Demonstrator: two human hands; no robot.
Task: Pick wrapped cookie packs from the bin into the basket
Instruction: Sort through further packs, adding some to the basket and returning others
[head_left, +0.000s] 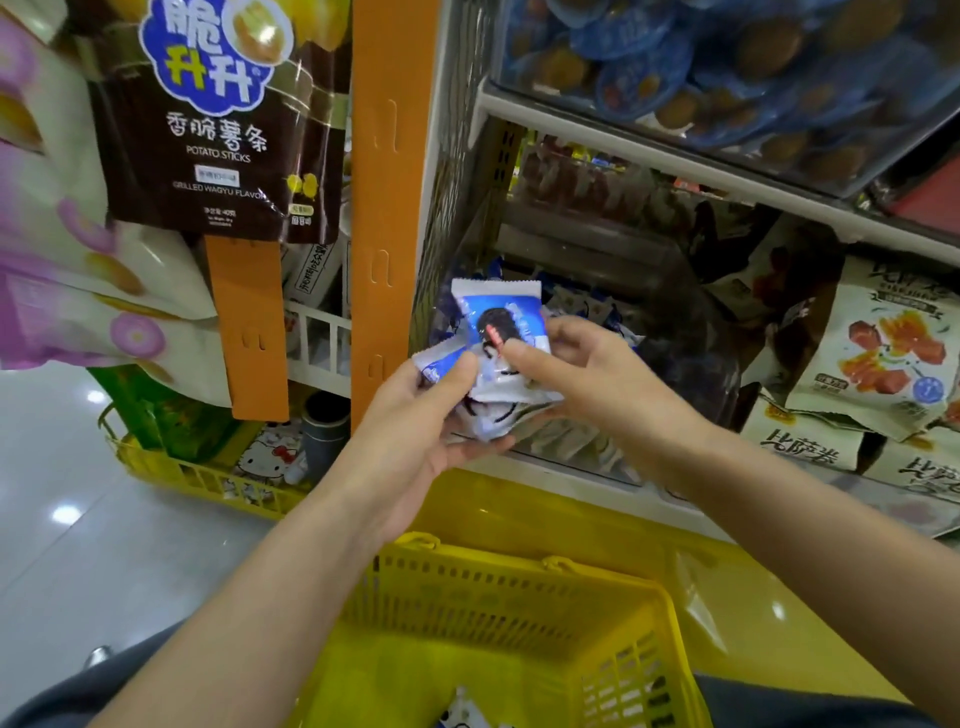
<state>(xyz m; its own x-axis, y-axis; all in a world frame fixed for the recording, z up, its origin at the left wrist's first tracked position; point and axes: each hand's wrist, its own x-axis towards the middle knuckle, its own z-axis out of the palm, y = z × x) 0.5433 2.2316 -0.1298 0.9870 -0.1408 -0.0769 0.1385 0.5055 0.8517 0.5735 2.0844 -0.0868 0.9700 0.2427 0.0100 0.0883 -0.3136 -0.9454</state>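
My left hand (415, 421) holds a small stack of white-and-blue wrapped cookie packs (491, 415) in front of the clear bin (670, 332). My right hand (587, 374) grips the top cookie pack (498, 317), thumb on its face, pressing it against the stack. More packs of the same kind lie inside the bin behind my hands. The yellow basket (519, 597) sits below my arms. One wrapped pack (462, 714) lies on its bottom at the frame's lower edge.
An orange shelf upright (387, 208) stands left of the bin. Potato stick bags (218, 119) hang at upper left. Beige snack bags (878, 348) fill the shelf at right. A bin of blue-lidded snacks (727, 57) sits above. A second yellow basket (208, 483) rests on the floor at left.
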